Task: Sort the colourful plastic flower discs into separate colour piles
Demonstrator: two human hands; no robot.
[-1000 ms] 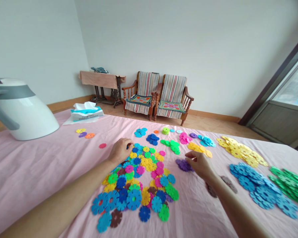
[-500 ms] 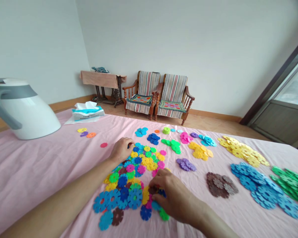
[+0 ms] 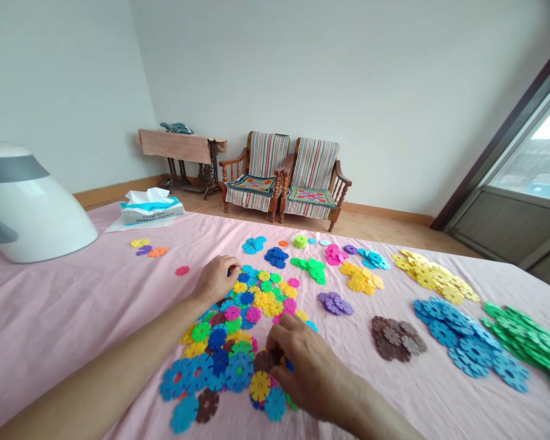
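Note:
A mixed pile of plastic snowflake discs in many colours spreads over the pink cloth in front of me. My left hand rests at the pile's far left edge, its fingers curled and their tips mostly hidden; what they hold, if anything, I cannot make out. At the pile's near right side is my right hand, thumb and fingers bent together around the edge of a brown snowflake disc. Just below that lies a yellow disc. Part of the pile is covered by the right hand.
Single-colour groups lie to the right: purple discs, brown discs, large blue discs, green discs and yellow discs. A white jug and a tissue pack stand at left. Two chairs are beyond the table.
The view has shifted slightly to the right. Near my right hand, discs have moved: a yellow one now lies flat, and more of a brown one shows. My left hand stays by the pile.

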